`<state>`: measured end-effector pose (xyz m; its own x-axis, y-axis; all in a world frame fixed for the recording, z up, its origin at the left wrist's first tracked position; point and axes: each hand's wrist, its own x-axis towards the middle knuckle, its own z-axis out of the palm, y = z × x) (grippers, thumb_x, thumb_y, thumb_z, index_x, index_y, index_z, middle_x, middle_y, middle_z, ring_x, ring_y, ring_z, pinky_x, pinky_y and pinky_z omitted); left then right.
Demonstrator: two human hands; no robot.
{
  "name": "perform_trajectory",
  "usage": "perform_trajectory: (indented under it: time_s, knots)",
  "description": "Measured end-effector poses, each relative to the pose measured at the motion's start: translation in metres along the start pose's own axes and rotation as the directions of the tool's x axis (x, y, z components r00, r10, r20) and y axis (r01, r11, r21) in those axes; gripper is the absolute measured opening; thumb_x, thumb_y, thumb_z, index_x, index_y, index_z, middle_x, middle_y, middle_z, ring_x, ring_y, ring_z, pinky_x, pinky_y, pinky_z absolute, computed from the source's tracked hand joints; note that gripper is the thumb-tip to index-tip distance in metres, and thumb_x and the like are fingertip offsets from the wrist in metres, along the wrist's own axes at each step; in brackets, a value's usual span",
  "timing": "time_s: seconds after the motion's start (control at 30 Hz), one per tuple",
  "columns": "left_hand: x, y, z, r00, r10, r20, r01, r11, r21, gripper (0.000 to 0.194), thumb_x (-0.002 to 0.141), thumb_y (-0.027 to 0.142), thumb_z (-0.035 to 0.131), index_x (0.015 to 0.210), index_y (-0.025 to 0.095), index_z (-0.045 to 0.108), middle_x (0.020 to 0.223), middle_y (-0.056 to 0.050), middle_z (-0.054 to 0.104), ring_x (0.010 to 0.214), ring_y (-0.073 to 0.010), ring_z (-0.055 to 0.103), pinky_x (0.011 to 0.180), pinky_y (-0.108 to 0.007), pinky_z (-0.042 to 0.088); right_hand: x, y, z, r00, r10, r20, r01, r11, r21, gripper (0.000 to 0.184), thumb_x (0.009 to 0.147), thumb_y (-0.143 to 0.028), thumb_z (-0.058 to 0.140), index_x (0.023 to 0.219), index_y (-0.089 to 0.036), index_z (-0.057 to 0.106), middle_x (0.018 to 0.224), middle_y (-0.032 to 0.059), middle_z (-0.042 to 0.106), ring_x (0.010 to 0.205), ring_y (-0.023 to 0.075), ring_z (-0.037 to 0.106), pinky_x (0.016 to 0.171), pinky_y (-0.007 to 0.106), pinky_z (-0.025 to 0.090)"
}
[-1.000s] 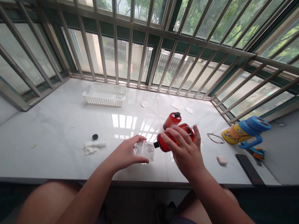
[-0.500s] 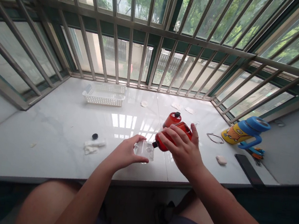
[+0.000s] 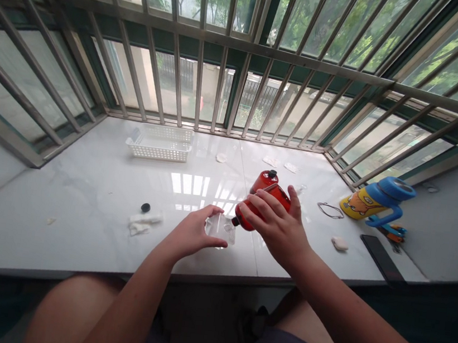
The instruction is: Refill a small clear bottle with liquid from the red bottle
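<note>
My right hand [image 3: 278, 226] is wrapped round a red bottle [image 3: 244, 217], tilted with its dark neck pointing down and left over a small clear container [image 3: 220, 228]. My left hand [image 3: 191, 234] curls round that clear container, which rests on the white marble sill [image 3: 82, 197]. A second red bottle [image 3: 265, 180] with a black cap stands upright just behind my right hand. A loose black cap [image 3: 145, 207] lies to the left, beside some crumpled white tissue [image 3: 141, 223].
A white plastic basket [image 3: 160, 143] sits at the back left near the window bars. At the right lie a yellow and blue drinking bottle [image 3: 375, 199], a wire loop [image 3: 331, 210], a small white case [image 3: 340, 243] and a dark phone [image 3: 380, 258]. White scraps dot the back of the sill.
My right hand has tipped the red bottle a little further and shifted it slightly up and left toward the clear container. My left hand has stayed in place.
</note>
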<state>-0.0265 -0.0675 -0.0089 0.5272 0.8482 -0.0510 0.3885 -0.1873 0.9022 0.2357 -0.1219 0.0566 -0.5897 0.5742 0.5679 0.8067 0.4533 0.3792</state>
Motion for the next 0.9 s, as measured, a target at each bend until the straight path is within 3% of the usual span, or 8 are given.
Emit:
perform_trajectory:
  time_s: [0.9]
  knots:
    - [0.0030,-0.0034,0.0019,1.000,0.013,-0.003,-0.013,1.000,0.014,0.075,0.071,0.050,0.101,0.135,0.034,0.066,0.134,-0.001,0.074,0.118,-0.0306,0.070,0.100,-0.043,0.055,0.0057,0.0012,-0.0024,0.999,-0.037,0.003,0.037,0.999,-0.020,0.038,0.104,-0.004,0.057,0.132,-0.028,0.066,0.132,0.0020,0.077,0.135,0.0244,0.067,0.141,0.060,0.005]
